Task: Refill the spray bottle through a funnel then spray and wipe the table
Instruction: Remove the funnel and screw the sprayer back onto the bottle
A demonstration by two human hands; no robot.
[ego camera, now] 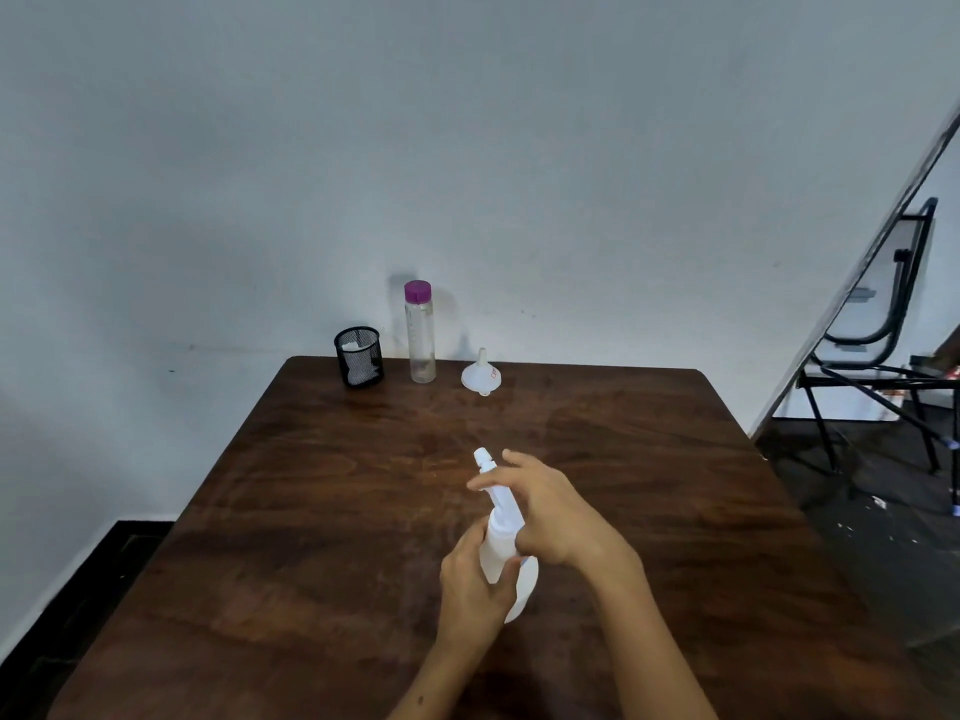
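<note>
Mid-tabletop: white spray bottle (506, 553), nozzle toward far edge.
Left hand (475, 589): grip closed around body.
Right hand (545, 511): grip closed on head.

a: how much of the spray bottle (501, 537) can you see?
b: little. the left hand (470, 589) covers its lower body, the right hand (545, 511) wraps the trigger head, so only the nozzle tip shows.
a: both forearms?
b: cut off by the bottom edge, like the worktop (311, 537) near side.
a: what's the white stuff in the mesh cup (359, 357)?
b: too small to tell.
a: the funnel (481, 373) sticker?
b: unreadable. the chair (878, 345) runs off the right edge.
</note>
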